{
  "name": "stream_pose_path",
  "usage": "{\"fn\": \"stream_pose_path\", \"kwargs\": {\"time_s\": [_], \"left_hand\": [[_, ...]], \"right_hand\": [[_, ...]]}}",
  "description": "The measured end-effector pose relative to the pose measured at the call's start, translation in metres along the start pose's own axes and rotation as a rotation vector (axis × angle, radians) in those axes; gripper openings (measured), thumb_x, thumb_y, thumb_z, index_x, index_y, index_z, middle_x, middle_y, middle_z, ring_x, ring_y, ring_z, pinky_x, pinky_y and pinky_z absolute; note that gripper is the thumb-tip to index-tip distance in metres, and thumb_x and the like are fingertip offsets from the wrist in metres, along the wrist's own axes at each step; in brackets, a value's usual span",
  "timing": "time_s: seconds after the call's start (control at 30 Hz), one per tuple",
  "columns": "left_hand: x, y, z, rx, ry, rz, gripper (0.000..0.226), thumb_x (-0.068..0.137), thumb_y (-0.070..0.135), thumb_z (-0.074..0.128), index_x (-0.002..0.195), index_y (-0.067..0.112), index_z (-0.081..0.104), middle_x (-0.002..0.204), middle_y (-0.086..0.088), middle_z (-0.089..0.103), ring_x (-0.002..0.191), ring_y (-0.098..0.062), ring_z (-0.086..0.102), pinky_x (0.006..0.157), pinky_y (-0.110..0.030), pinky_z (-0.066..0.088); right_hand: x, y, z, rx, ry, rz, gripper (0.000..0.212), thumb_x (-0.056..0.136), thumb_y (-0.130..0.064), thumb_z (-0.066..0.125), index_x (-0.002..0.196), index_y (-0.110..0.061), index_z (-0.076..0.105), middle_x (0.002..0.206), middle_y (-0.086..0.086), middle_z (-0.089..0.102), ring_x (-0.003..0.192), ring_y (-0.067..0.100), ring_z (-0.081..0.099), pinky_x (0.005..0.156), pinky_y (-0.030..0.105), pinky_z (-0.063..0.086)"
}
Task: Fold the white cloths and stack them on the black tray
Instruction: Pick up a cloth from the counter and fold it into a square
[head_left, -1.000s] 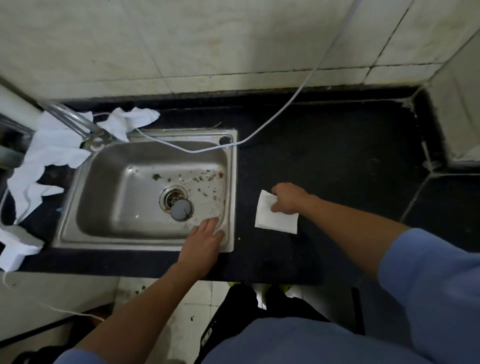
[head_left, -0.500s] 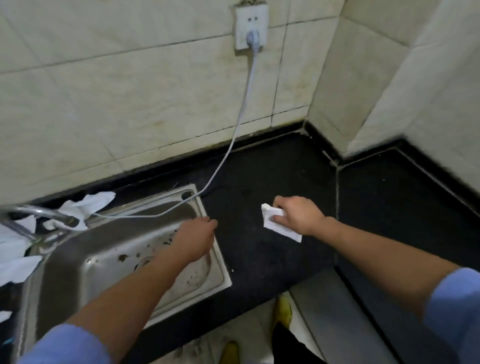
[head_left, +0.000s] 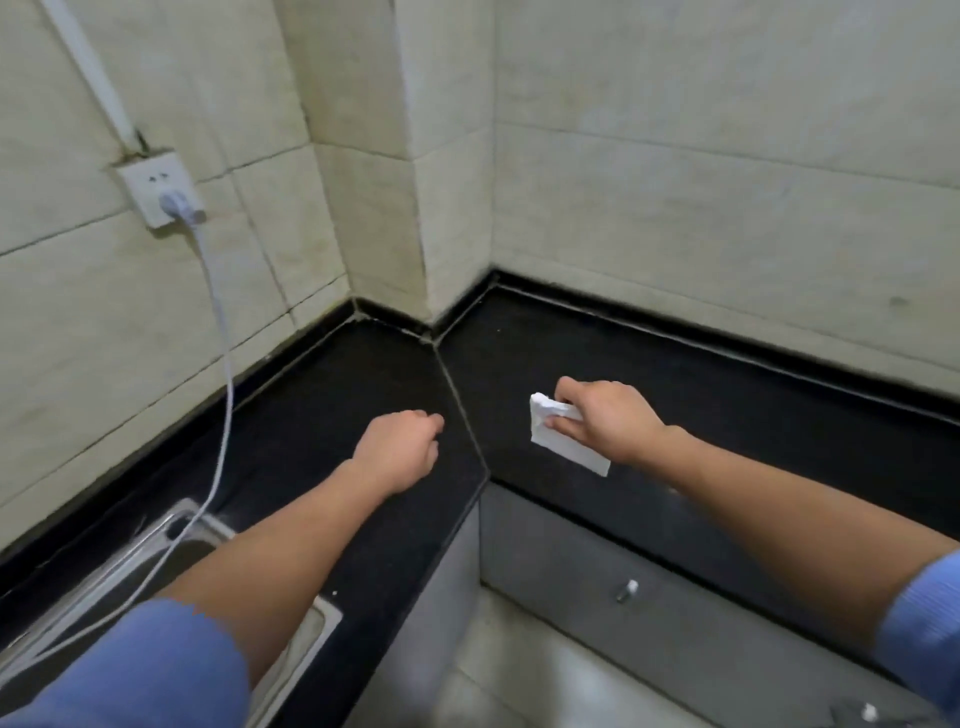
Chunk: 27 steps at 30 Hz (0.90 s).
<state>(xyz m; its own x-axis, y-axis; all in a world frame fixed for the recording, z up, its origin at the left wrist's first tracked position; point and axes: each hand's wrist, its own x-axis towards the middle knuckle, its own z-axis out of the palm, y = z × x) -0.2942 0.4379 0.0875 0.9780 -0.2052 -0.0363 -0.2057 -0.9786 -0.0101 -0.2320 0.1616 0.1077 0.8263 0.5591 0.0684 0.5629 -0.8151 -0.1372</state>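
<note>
My right hand (head_left: 605, 421) grips a folded white cloth (head_left: 566, 448) and holds it just above the black counter (head_left: 727, 415) right of the corner seam. The cloth hangs from my fingers, with its lower edge near the counter's front edge. My left hand (head_left: 400, 447) hovers over the black counter left of the seam, fingers loosely curled, holding nothing. No black tray is in view, and the other white cloths are out of sight.
A steel sink's corner (head_left: 311, 629) shows at the bottom left under my left arm. A white cable (head_left: 221, 415) runs from a wall socket (head_left: 158, 189) down to the sink. Tiled walls close the corner. A grey cabinet drawer (head_left: 597, 571) sits under the right counter.
My view has swung right, away from the sink and the cloth pile. My right hand lifted the folded cloth and carried it right past the counter seam. My left hand left the sink's edge.
</note>
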Motion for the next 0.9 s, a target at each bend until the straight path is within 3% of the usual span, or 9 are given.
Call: {"fn": "stream_pose_path", "kwargs": {"time_s": [0.3, 0.53, 0.9], "left_hand": [[0.082, 0.274, 0.008, 0.016, 0.02, 0.371, 0.021, 0.093, 0.029, 0.045, 0.106, 0.017, 0.056, 0.108, -0.004, 0.062, 0.097, -0.028, 0.06, 0.074, -0.036, 0.046], [0.093, 0.518, 0.018, -0.044, -0.032, 0.711, 0.02, 0.093, 0.029, 0.045, 0.104, 0.016, 0.054, 0.107, -0.004, 0.062, 0.097, -0.028, 0.059, 0.073, -0.036, 0.045], [0.17, 0.768, 0.021, -0.023, -0.067, 1.112, 0.021, 0.092, 0.031, 0.045, 0.105, 0.018, 0.055, 0.109, -0.004, 0.063, 0.097, -0.028, 0.06, 0.075, -0.039, 0.05]], "right_hand": [[-0.238, 0.179, -0.042, -0.041, 0.066, 0.399, 0.031, 0.093, -0.051, 0.048, 0.097, -0.021, 0.045, 0.087, -0.004, 0.061, 0.069, 0.021, 0.05, 0.059, 0.032, 0.032], [-0.435, 0.299, -0.064, -0.057, 0.058, 0.726, 0.027, 0.093, -0.049, 0.05, 0.095, -0.022, 0.047, 0.091, -0.004, 0.061, 0.08, 0.024, 0.059, 0.062, 0.034, 0.038], [-0.615, 0.419, -0.075, -0.065, 0.111, 1.105, 0.025, 0.091, -0.048, 0.05, 0.092, -0.023, 0.046, 0.089, -0.002, 0.062, 0.083, 0.026, 0.06, 0.061, 0.035, 0.037]]}}
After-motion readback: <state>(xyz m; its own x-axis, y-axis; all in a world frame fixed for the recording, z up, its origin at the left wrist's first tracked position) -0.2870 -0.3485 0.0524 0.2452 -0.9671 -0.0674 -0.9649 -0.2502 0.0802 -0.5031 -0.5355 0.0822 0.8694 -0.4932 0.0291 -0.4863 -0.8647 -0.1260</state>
